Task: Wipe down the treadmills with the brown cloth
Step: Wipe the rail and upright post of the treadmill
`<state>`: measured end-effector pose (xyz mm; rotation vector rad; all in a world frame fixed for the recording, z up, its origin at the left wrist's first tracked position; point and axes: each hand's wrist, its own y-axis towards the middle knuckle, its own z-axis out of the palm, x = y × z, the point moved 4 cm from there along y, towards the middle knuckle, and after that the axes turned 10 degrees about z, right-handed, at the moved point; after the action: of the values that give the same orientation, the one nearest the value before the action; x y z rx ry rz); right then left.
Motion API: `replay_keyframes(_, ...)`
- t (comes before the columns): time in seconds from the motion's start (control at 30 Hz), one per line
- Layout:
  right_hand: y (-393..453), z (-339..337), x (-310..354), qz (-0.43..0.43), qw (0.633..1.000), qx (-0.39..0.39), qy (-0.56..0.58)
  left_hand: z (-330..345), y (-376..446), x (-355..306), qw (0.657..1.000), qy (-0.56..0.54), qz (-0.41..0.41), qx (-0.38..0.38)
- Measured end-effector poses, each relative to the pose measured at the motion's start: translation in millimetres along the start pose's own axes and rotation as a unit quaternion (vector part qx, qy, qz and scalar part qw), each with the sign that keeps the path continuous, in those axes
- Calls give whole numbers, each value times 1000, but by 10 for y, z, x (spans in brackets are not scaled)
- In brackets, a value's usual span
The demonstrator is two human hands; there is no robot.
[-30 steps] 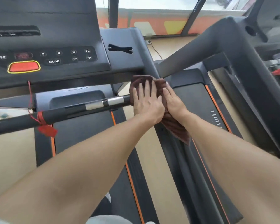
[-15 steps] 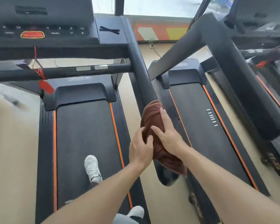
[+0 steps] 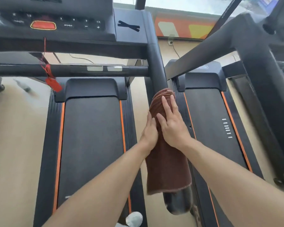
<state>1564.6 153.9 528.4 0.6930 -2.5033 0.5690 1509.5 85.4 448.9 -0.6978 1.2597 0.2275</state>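
Brown cloth point(image 3: 166, 161) and both hands have slid back up the handrail point(image 3: 156, 63).

The side rail point(image 3: 156, 66) is covered by the brown cloth point(image 3: 167, 161) and both hands. Above, the cross bar point(image 3: 72, 70) and console point(image 3: 56, 22) block the way. There is open room over the left belt point(image 3: 90, 145) and right belt point(image 3: 208, 128)

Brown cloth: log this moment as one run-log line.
step: wiping side handrail | brown cloth: draped over rail | left hand: flat against cloth | right hand: flat on cloth
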Motion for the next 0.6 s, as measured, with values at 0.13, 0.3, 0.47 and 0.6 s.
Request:
replay_keyframes(0.13, 771, -73, 322, 6, 1000, -24, -15, -59, 731, -249, 996, -57, -40, -54)
replay_keyframes(0.3, 1455, -110, 542, -22, 996, -30, -83, -110, 1451, -109, 984, -124, -33, -123)
replay_keyframes(0.47, 1770, -154, 652, -38, 993, -18, -114, -168, 1581, -439, 981, -127, 9, -148)
replay_keyframes(0.6, 1780, -159, 658, -38, 994, -15, -97, -202, 1578, -479, 982, -102, 3, -157)
